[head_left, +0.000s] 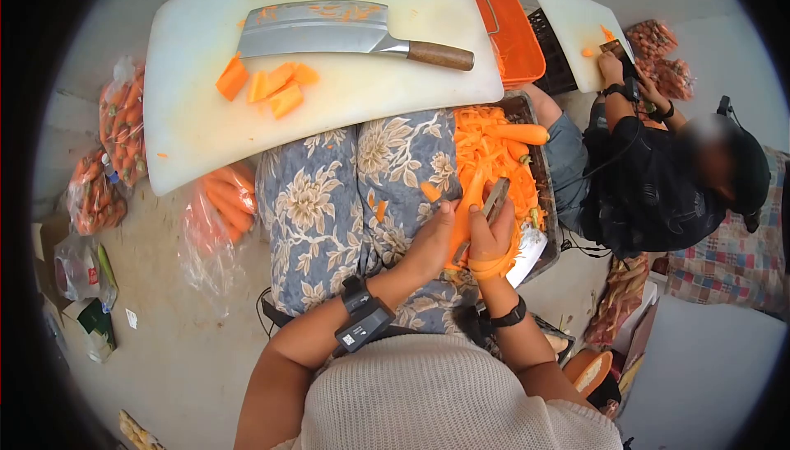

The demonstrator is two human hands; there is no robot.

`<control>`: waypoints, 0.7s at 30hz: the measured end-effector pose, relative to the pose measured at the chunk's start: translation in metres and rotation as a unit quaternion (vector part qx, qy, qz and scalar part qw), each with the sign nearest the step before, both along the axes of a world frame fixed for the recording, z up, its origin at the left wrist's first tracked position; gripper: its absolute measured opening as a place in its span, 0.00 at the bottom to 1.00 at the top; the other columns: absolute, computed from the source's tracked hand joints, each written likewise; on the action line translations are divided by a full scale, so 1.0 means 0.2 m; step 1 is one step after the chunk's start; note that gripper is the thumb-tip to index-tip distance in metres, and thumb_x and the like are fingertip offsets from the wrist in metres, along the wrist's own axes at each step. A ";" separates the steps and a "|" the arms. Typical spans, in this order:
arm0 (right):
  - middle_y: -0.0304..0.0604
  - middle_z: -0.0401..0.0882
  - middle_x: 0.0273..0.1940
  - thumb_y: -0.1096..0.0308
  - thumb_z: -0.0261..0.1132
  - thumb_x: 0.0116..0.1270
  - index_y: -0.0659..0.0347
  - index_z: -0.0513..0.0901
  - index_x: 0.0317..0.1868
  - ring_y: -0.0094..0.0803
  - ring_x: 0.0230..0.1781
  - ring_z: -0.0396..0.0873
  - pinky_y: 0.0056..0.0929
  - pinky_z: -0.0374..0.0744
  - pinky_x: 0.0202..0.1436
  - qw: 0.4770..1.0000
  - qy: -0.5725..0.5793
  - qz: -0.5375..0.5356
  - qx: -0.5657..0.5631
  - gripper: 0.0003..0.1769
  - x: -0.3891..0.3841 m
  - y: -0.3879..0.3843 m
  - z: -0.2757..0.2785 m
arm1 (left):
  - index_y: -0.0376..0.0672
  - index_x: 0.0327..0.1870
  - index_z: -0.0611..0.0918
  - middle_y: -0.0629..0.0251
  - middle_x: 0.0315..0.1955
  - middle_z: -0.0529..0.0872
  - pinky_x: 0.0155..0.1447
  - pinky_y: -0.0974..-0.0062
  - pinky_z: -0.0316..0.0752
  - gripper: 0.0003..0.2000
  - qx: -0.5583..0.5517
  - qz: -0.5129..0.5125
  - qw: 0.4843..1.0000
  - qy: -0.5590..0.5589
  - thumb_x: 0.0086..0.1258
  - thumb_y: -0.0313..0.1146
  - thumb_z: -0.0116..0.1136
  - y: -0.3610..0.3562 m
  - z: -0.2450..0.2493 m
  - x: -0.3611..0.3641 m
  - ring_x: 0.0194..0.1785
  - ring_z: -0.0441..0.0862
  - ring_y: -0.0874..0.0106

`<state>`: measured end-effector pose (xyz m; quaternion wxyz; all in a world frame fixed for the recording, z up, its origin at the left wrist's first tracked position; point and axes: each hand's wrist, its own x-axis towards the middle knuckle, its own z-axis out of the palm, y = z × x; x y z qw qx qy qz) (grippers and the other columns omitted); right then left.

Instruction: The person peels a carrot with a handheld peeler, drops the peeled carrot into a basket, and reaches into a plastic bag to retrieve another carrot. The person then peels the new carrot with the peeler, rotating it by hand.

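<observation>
Hiding most of its own fingers from view, the left hand (434, 242) closes around the carrot (471, 192), and its exact grip on the underside cannot be made out. The right hand (491, 234) covers the middle of a metal tool (497, 195), whose edge is hard to see. The carrot is bright orange, smooth and peeled-looking where it shows; it lies between the two hands, over the crate (550, 203) beside the patterned cloth (317, 203) on the person's lap. The left thumb presses against its side. The right hand is curled, its thumb and fingers clamped on the tool, with orange peelings (494, 267) draped round its wrist. More shavings (476, 130) and whole carrots (523, 134) fill the crate just beyond.
</observation>
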<state>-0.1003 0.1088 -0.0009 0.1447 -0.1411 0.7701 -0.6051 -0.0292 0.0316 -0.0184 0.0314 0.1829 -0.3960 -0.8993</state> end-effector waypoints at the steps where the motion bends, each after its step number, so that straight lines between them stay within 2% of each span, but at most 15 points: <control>1: 0.48 0.68 0.47 0.75 0.57 0.57 0.70 0.64 0.54 0.32 0.51 0.68 0.28 0.67 0.54 0.999 0.004 0.003 0.032 0.23 -0.03 0.00 -0.02 | 0.35 0.61 0.62 0.57 0.54 0.71 0.60 0.76 0.63 0.31 0.004 -0.001 1.000 -0.005 0.71 0.55 0.22 0.00 -0.01 0.00 0.57 0.69 0.72; 3: 0.46 0.68 0.45 0.75 0.57 0.57 0.70 0.65 0.52 0.31 0.47 0.69 0.27 0.68 0.52 0.998 0.008 0.007 0.056 0.22 -0.05 -0.01 -0.02 | 0.29 0.60 0.61 0.51 0.58 0.66 0.65 0.74 0.56 0.30 -0.076 0.013 0.996 -0.055 0.73 0.51 0.26 0.01 -0.03 -0.01 0.62 0.64 0.65; 8: 0.42 0.68 0.39 0.73 0.58 0.57 0.70 0.68 0.46 0.27 0.39 0.68 0.25 0.68 0.45 0.997 0.042 0.004 0.070 0.16 -0.10 -0.06 -0.02 | 0.28 0.61 0.61 0.49 0.59 0.66 0.66 0.74 0.53 0.30 -0.068 0.005 0.996 -0.064 0.73 0.51 0.27 0.00 -0.02 -0.02 0.64 0.61 0.64; 10: 0.39 0.67 0.33 0.72 0.59 0.57 0.69 0.68 0.40 0.24 0.33 0.66 0.24 0.68 0.37 0.998 0.014 -0.039 0.048 0.13 -0.16 -0.04 -0.10 | 0.28 0.60 0.62 0.50 0.58 0.67 0.66 0.74 0.53 0.30 -0.054 0.001 0.997 -0.063 0.73 0.50 0.27 -0.01 0.01 -0.01 0.64 0.61 0.64; 12: 0.38 0.67 0.31 0.71 0.59 0.56 0.69 0.68 0.38 0.23 0.31 0.66 0.23 0.68 0.34 0.998 -0.015 -0.040 0.055 0.12 -0.24 -0.05 -0.14 | 0.29 0.59 0.63 0.51 0.57 0.68 0.65 0.74 0.55 0.29 -0.152 -0.011 0.982 -0.110 0.73 0.50 0.27 -0.02 0.07 -0.01 0.63 0.63 0.64; 14: 0.36 0.67 0.27 0.71 0.59 0.55 0.67 0.68 0.33 0.20 0.26 0.65 0.21 0.67 0.27 0.997 -0.039 -0.041 0.058 0.10 -0.28 -0.07 -0.17 | 0.30 0.59 0.64 0.52 0.55 0.69 0.64 0.74 0.56 0.29 -0.147 -0.008 0.984 -0.101 0.73 0.50 0.27 -0.02 0.05 -0.01 0.61 0.64 0.65; 16: 0.36 0.67 0.26 0.71 0.59 0.54 0.67 0.68 0.31 0.19 0.25 0.65 0.21 0.67 0.26 0.997 -0.029 -0.038 0.068 0.09 -0.31 -0.09 -0.19 | 0.31 0.59 0.65 0.52 0.54 0.71 0.63 0.74 0.58 0.28 -0.141 -0.004 0.986 -0.092 0.73 0.50 0.27 -0.02 0.05 -0.02 0.60 0.66 0.66; 18: 0.35 0.67 0.25 0.71 0.59 0.53 0.66 0.68 0.28 0.19 0.24 0.65 0.21 0.67 0.25 0.996 -0.014 -0.038 0.077 0.09 -0.37 -0.09 -0.25 | 0.32 0.60 0.64 0.57 0.55 0.70 0.63 0.78 0.58 0.29 -0.098 -0.023 0.992 -0.081 0.73 0.51 0.26 -0.03 0.06 -0.02 0.59 0.66 0.72; 19: 0.35 0.67 0.24 0.71 0.59 0.52 0.65 0.68 0.27 0.19 0.22 0.65 0.21 0.66 0.23 0.995 -0.047 -0.048 0.077 0.08 -0.41 -0.09 -0.30 | 0.32 0.60 0.64 0.57 0.55 0.70 0.63 0.78 0.58 0.29 -0.098 -0.024 0.992 -0.080 0.73 0.51 0.26 -0.02 0.04 -0.03 0.59 0.66 0.72; 21: 0.35 0.67 0.22 0.71 0.60 0.52 0.65 0.68 0.25 0.20 0.20 0.65 0.22 0.66 0.22 0.992 -0.080 -0.058 0.076 0.08 -0.47 -0.08 -0.35 | 0.34 0.58 0.66 0.60 0.48 0.74 0.54 0.80 0.67 0.27 -0.104 -0.014 0.993 -0.060 0.73 0.50 0.27 0.00 -0.02 -0.03 0.50 0.72 0.74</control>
